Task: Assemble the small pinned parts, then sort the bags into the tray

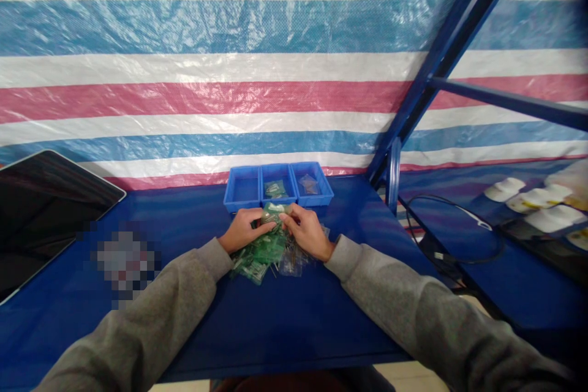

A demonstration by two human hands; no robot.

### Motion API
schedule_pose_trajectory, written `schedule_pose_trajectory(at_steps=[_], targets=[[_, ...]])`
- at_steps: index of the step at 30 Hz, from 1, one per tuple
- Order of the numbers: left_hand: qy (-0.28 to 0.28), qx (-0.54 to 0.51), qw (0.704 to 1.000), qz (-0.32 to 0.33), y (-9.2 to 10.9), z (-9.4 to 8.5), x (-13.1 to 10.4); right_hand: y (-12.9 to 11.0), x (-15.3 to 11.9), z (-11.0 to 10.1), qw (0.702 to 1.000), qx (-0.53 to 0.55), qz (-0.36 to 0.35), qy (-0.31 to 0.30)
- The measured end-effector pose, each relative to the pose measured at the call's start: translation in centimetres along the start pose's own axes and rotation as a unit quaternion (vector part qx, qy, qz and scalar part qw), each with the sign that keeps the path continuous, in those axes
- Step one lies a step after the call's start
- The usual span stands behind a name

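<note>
Between my two hands is a small green plastic packet [274,211], pinched at its sides. My left hand [245,229] has thumb and fingers closed on its left side, and my right hand [309,230] grips its right side. Below them a heap of green packets [260,257] lies on the blue table, with clear packets [291,260] of thin metal pieces on its right. What exactly is in the packets is too small to tell. Just beyond my hands stand three joined blue bins; the middle bin [274,188] holds a green packet and the right bin [309,185] a clear one.
The left bin [243,187] shows its bare floor. A dark screen [50,214] stands at the left, near a blurred patch on the table. Blue metal frame bars [427,82] rise at the right. Beyond them are a black cable [459,259] and several white rolls or cups [554,217].
</note>
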State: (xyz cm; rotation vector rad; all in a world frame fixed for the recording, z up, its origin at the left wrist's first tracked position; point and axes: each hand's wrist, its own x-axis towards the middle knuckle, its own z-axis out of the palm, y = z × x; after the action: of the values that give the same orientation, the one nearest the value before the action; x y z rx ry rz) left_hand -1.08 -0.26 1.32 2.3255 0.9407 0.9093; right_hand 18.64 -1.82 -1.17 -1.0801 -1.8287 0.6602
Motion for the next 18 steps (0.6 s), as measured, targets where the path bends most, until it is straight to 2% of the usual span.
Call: schedule_pose_trajectory(at_steps=[5,18], targets=[[0.006,-0.005,1.000,-0.019,-0.03,0.10,-0.01,0.05,0.07,0.07,1.000,-0.017,-0.016,0.011],[-0.020,0.025,0.999,-0.035,-0.40,0.41,0.21,0.29,-0.11,0.30,1.000,-0.018,-0.021,-0.006]])
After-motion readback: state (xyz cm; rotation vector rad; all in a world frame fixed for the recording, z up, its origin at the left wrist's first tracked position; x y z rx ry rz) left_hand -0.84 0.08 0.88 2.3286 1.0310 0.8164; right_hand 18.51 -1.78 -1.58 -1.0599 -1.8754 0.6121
